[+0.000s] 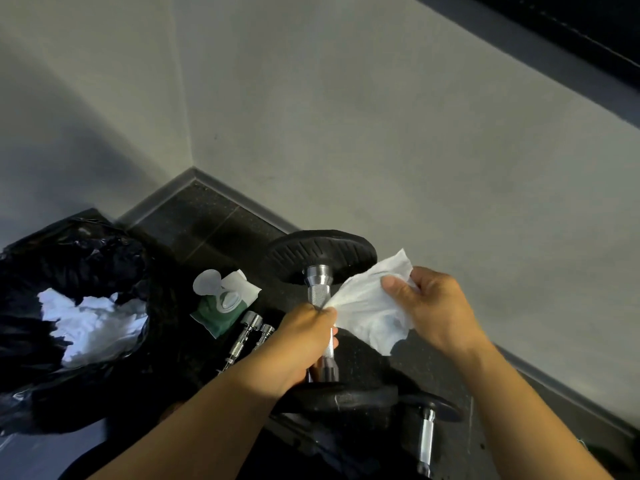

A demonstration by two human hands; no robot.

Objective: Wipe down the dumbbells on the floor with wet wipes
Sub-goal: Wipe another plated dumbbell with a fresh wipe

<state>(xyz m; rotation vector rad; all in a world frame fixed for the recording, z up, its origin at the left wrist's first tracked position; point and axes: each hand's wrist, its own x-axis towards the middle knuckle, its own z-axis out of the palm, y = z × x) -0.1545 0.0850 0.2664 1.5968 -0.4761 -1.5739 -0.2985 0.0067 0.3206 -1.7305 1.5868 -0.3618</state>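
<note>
A dumbbell [320, 258] with black plates and a chrome handle is lifted off the floor, tilted with one plate up and away from me. My left hand [301, 344] grips its handle and also pinches a corner of a white wet wipe [370, 306]. My right hand [426, 303] holds the wipe's other side, so the wipe is stretched between both hands, to the right of the handle. A second dumbbell [427, 434] lies on the dark floor at the lower right. The green pack of wet wipes [221, 303] lies on the floor with its lid open.
A black rubbish bag [69, 271] with crumpled white wipes inside sits at the left. Two chrome bars [249, 330] lie beside the pack. Grey walls meet in a corner behind, with a baseboard [242, 199] along the dark floor.
</note>
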